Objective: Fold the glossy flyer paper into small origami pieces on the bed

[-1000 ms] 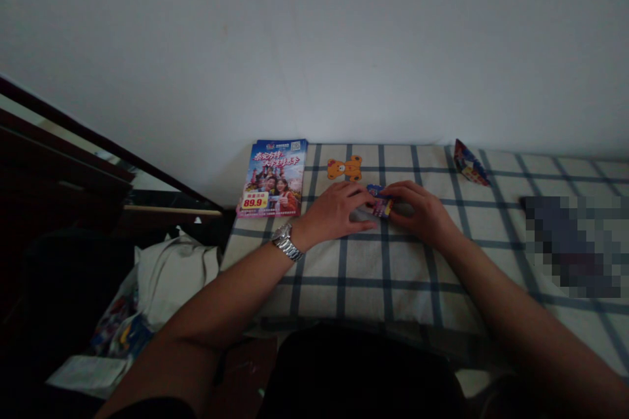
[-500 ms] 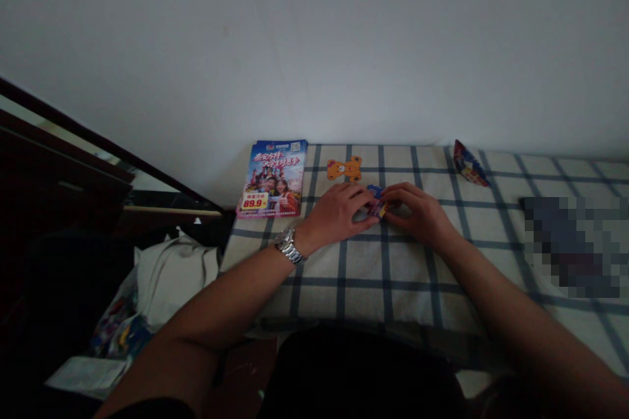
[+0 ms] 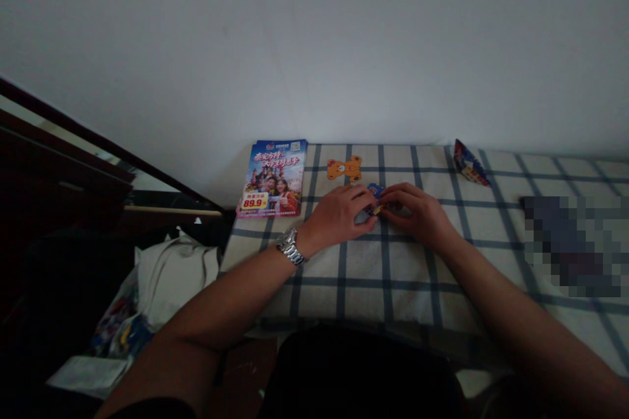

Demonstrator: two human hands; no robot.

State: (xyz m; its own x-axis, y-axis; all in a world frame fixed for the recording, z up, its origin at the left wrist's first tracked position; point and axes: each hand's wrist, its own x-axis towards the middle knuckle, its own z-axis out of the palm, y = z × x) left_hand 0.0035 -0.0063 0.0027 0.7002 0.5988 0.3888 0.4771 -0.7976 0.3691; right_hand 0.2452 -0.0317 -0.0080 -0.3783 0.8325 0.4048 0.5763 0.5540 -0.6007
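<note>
Between my fingertips is a small folded flyer (image 3: pixel 376 190), printed in blue, purple and yellow and mostly covered by my fingers. My left hand (image 3: pixel 338 215), with a metal watch on its wrist, pinches its left side. On the right side, the thumb and fingers of my right hand (image 3: pixel 419 215) close on the same paper. Both hands rest low over a checked cloth (image 3: pixel 363 268). Just beyond them lies a flat orange bear cutout (image 3: pixel 344 169). A stack of flyers (image 3: pixel 274 173) with a yellow price label sits left of the bear.
A folded piece of printed paper (image 3: pixel 470 165) stands near the wall (image 3: pixel 373 46) at the back right. Farther right is a dark, pixelated item (image 3: pixel 560 236). A pale cloth bag (image 3: pixel 179 272) lies below the left edge, beside dark wooden furniture (image 3: pixel 54 190).
The flyer between my hands has tilted or been folded a little more, showing less of its face. My left fingers have shifted slightly; both arms stay nearly in place.
</note>
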